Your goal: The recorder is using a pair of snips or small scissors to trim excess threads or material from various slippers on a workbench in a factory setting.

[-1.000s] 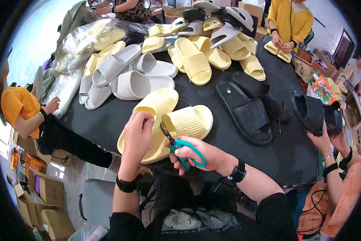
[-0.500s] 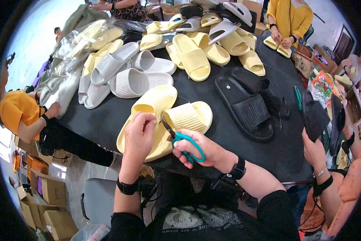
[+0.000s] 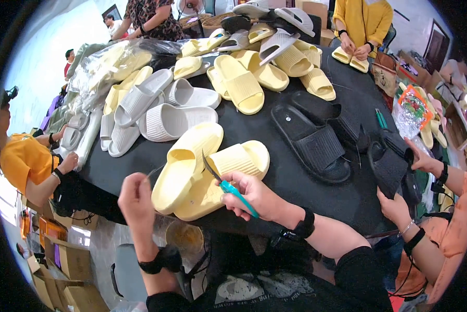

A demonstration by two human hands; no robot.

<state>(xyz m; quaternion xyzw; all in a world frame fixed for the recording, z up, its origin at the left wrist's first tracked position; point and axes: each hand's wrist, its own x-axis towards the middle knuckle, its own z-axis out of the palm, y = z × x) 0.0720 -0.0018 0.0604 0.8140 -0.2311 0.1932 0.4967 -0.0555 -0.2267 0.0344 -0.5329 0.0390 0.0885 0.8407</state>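
My left hand (image 3: 135,196) is held up left of a pale yellow pair, its thumb and fingers pinched. A thin thread, faint in the picture, shows at the fingertips. In my right hand (image 3: 251,197) is a pair of teal-handled scissors (image 3: 238,197), its dark curved blades pointing up and away over the slippers. The left yellow slipper (image 3: 179,179) overlaps the right yellow slipper (image 3: 241,158), both lying sole down on the black table (image 3: 233,127) near its front edge. Part of the right slipper is hidden behind the scissors and my hand.
Grey slippers (image 3: 179,122) lie beyond on the left, with more yellow slippers (image 3: 238,86) behind. Black slippers (image 3: 314,140) lie to the right. A co-worker's hands hold a black slipper (image 3: 387,166) at the right edge; teal scissors (image 3: 380,118) lie nearby. Other people stand around the table.
My left hand has moved left and away from the yellow slippers. My right hand has turned the scissors a little. The co-worker at right now has both hands at a black slipper.
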